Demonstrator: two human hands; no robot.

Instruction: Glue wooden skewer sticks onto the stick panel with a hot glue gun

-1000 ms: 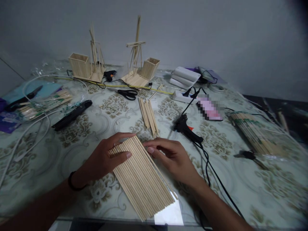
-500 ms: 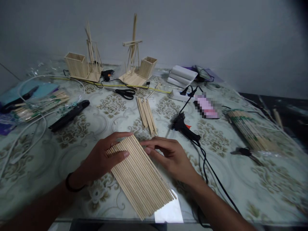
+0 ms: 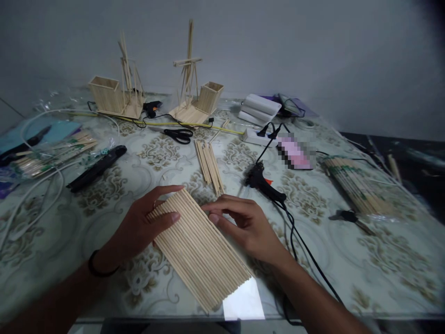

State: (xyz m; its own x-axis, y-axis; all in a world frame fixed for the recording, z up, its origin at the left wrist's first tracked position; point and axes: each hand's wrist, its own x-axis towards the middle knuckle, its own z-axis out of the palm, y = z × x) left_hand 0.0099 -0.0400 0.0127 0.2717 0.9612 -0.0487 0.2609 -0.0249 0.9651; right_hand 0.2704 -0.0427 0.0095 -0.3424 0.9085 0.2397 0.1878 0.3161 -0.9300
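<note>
One of our hands, the left hand, pinches the upper left corner of a flat panel of pale round wooden sticks, its thumb on top and its forefinger along the far edge. Our right hand has thumb and fingertips drawn close together at the panel's right edge; we cannot tell whether they grip a stick there. The panel slants in front of us, above the near part of the patterned, pale green table. A black band circles our left wrist.

Just beyond our hands lies a small pile of loose wooden sticks, with a black glue gun with an orange trigger to its right and black-handled scissors behind it to the left. Farther right we see a clear plastic packet of wooden sticks; on our left rests a long black tool. Near the wall stand two stick-built models with box-shaped parts, one at left and one nearer the middle.
</note>
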